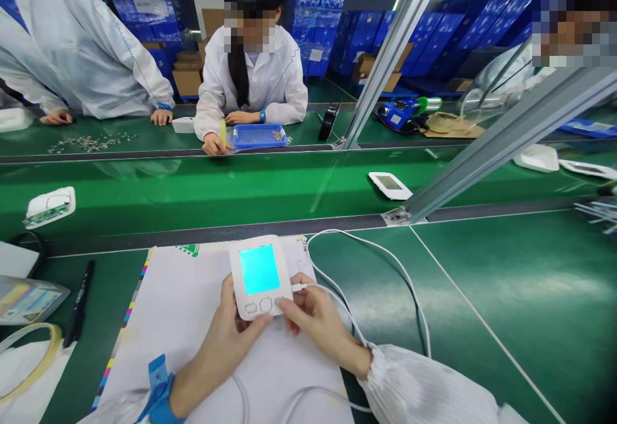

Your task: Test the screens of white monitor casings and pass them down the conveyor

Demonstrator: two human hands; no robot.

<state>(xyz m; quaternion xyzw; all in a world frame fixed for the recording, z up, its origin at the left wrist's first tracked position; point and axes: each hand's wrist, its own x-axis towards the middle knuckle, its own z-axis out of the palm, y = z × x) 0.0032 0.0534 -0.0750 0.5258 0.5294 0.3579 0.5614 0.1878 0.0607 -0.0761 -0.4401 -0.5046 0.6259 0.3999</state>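
Observation:
A small white device (261,275) with a lit cyan screen and three buttons along its lower edge is held over a white paper sheet (178,308). My left hand (230,337) grips its lower left edge, thumb by the buttons. My right hand (313,321) pinches its lower right side, where a white cable (385,270) plugs in and loops away across the green bench. A blue wrist strap (159,382) circles my left wrist.
A green conveyor (241,186) carries a white device (390,185) and an open unit (49,206). Two people in white coats work opposite, one beside a blue tray (259,135). A black pen (80,305) and tape roll (29,360) lie left. Aluminium struts (491,148) cross at right.

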